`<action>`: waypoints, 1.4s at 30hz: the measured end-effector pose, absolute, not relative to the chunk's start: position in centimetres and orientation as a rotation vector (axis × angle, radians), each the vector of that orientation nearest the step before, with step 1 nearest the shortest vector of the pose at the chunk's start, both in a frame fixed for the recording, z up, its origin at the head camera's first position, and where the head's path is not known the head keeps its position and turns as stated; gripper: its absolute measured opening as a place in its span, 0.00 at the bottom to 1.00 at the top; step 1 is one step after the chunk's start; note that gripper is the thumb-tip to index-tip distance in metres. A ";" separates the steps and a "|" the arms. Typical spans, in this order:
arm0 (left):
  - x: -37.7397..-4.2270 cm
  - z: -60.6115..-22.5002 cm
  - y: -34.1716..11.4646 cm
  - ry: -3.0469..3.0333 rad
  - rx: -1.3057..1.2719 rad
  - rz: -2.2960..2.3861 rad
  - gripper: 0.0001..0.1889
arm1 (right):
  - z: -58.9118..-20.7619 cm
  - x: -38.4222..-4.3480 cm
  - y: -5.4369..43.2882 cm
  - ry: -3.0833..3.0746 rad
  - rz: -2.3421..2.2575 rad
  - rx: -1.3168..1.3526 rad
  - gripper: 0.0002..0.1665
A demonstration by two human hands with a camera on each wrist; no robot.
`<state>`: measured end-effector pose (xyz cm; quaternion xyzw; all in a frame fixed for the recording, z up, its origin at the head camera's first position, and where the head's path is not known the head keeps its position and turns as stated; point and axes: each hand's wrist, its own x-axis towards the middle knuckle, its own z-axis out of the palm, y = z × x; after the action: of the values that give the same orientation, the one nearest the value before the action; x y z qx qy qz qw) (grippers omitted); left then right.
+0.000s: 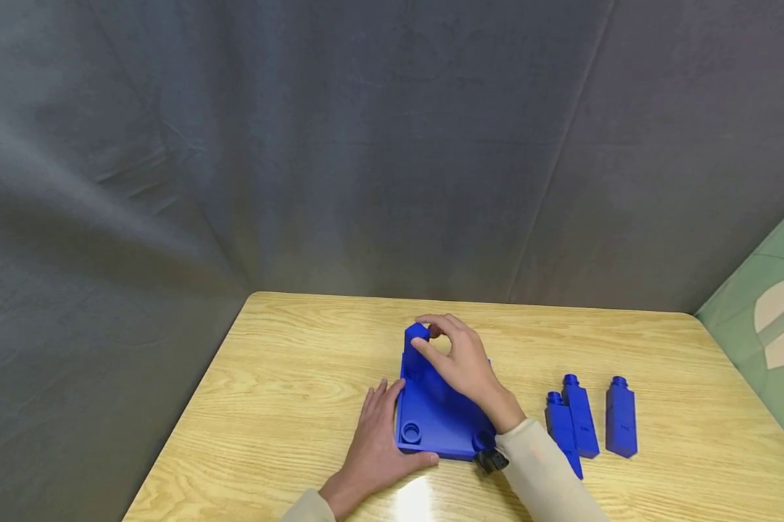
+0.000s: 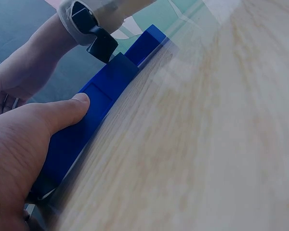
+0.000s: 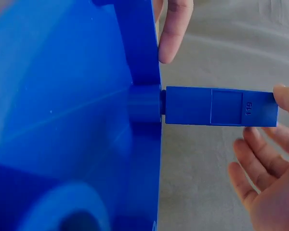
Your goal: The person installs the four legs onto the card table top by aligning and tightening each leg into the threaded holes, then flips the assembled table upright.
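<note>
A blue square tray (image 1: 444, 417) with raised walls and round corner sockets lies on the table. One blue table-leg-like post (image 3: 192, 106) stands at its far left corner, narrow neck down at the socket, with "119" on its side. My right hand (image 1: 460, 359) pinches the upper end of this post between thumb and fingers. Spread around the near left corner, my left hand (image 1: 375, 446) holds the tray, thumb along the front wall and fingers at the left wall. The near left socket (image 1: 410, 433) shows its round opening.
Three more blue posts with threaded necks lie on the wooden table (image 1: 287, 384) to the right: a nearer one (image 1: 561, 428), one beside it (image 1: 581, 420) and one farther right (image 1: 621, 420). A grey curtain (image 1: 392, 159) hangs behind the table.
</note>
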<state>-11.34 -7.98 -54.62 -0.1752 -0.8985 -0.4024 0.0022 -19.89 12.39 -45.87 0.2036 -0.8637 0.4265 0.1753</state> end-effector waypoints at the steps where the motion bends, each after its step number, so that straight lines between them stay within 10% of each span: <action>1: -11.3 -54.6 -8.0 -2.818 -0.549 -1.264 0.68 | -45.8 -19.8 12.3 -2.453 1.208 0.550 0.22; 42: -11.4 -54.7 -7.9 -2.825 -0.552 -1.253 0.68 | -46.1 -20.1 11.5 -2.482 1.127 0.505 0.24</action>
<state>-11.36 -7.93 -54.69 -0.1758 -0.8998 -0.3992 0.0010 -20.07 11.46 -46.08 0.1789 -0.8801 0.3996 0.1838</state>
